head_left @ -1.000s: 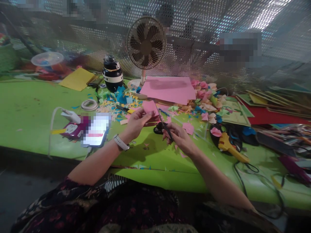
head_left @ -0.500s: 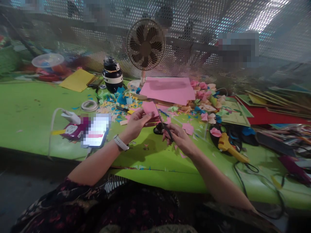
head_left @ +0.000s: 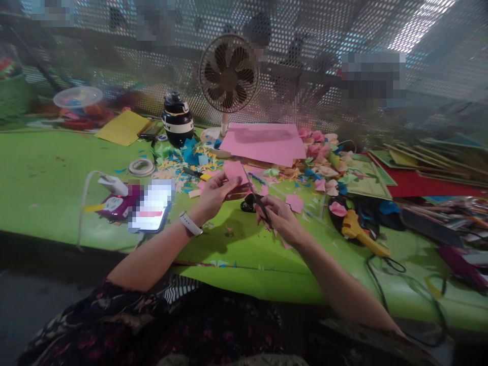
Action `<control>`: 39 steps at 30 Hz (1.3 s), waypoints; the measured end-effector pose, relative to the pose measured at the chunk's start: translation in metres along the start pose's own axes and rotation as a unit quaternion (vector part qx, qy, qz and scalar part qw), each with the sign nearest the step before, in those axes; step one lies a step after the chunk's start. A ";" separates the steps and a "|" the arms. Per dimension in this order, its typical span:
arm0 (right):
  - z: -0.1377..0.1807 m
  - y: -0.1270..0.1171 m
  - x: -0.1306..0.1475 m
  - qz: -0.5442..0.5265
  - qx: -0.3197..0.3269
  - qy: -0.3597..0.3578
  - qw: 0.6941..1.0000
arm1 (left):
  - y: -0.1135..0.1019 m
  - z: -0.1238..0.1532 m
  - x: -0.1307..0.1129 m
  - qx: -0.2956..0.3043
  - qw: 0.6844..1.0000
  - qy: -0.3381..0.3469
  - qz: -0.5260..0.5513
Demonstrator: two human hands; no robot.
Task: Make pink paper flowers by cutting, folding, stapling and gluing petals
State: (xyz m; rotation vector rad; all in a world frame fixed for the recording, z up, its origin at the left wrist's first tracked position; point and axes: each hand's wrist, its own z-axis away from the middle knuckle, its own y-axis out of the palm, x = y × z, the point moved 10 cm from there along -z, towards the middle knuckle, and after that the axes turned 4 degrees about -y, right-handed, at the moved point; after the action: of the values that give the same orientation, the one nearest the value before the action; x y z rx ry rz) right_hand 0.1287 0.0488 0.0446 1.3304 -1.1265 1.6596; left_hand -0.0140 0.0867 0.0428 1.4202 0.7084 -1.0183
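Between the thumb and fingers of my left hand (head_left: 219,192) is a small piece of pink paper (head_left: 235,172), held up above the green table. My right hand (head_left: 282,216) grips black-handled scissors (head_left: 262,206), whose blades point up and away along the paper's right edge. I cannot tell whether the blades touch the paper. A small black round object (head_left: 247,204) sits on the table just under the scissors. Pink offcuts (head_left: 295,203) lie to the right of my hands.
A pink sheet (head_left: 263,142) lies behind my hands, with paper scraps and folded paper flowers (head_left: 318,147) around it. A fan (head_left: 229,73) and black bottle (head_left: 177,122) stand behind. To the left is a phone (head_left: 152,206); to the right, a yellow glue gun (head_left: 360,234) with its cable.
My hands stay in almost the same place, still holding the paper and the scissors. The whole view has shifted very slightly.
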 end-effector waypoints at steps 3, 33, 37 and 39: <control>0.000 0.000 0.000 -0.004 -0.001 0.005 1.000 | 0.000 -0.001 0.001 0.007 1.000 0.002 0.014; 0.001 -0.002 0.000 -0.015 -0.019 -0.001 1.000 | -0.003 -0.004 0.005 0.016 1.000 0.000 0.023; 0.002 0.000 0.004 -0.021 -0.017 -0.003 1.000 | 0.001 -0.003 0.006 0.027 1.000 -0.007 0.008; 0.002 0.000 0.005 -0.023 -0.020 -0.005 1.000 | 0.003 -0.002 0.006 0.035 0.999 -0.008 0.003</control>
State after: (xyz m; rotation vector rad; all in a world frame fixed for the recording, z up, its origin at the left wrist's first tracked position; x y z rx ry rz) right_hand 0.1285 0.0473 0.0496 1.3305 -1.1206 1.5929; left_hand -0.0085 0.0873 0.0382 1.4726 0.6619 -1.0566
